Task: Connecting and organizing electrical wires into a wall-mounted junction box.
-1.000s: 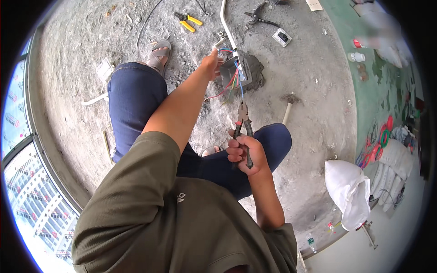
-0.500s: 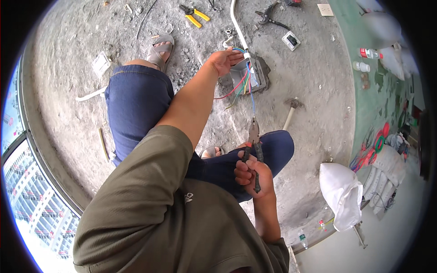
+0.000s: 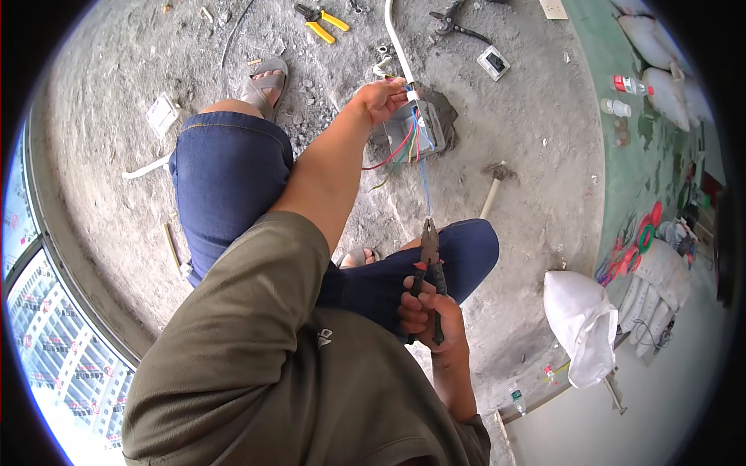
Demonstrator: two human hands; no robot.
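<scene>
My right hand (image 3: pixel 432 320) is closed round the dark handles of a pair of combination pliers (image 3: pixel 430 247), whose jaws point away from me. At their tip is the end of a blue wire (image 3: pixel 425 186), stretched straight from a grey junction box (image 3: pixel 441 138) set in the floor. Red, yellow and green wires (image 3: pixel 399 150) also hang out of the box. Beside the end of a white conduit (image 3: pixel 398 48), my left hand (image 3: pixel 382 101) has its fingers closed on wires at the box's far edge; the fingers partly hide them.
On the rough concrete floor lie yellow-handled wire strippers (image 3: pixel 322 22), dark cutters (image 3: pixel 458 26), a white-framed socket plate (image 3: pixel 493 62) and a hammer (image 3: pixel 494 186). A white sack (image 3: pixel 579 322) and coils of coloured wire (image 3: pixel 633 245) are at the right. My bent knees flank the work.
The pliers have drawn slightly toward me, and the blue wire runs straighter. My left fingers have curled in from a more stretched pose. The view has shifted a little.
</scene>
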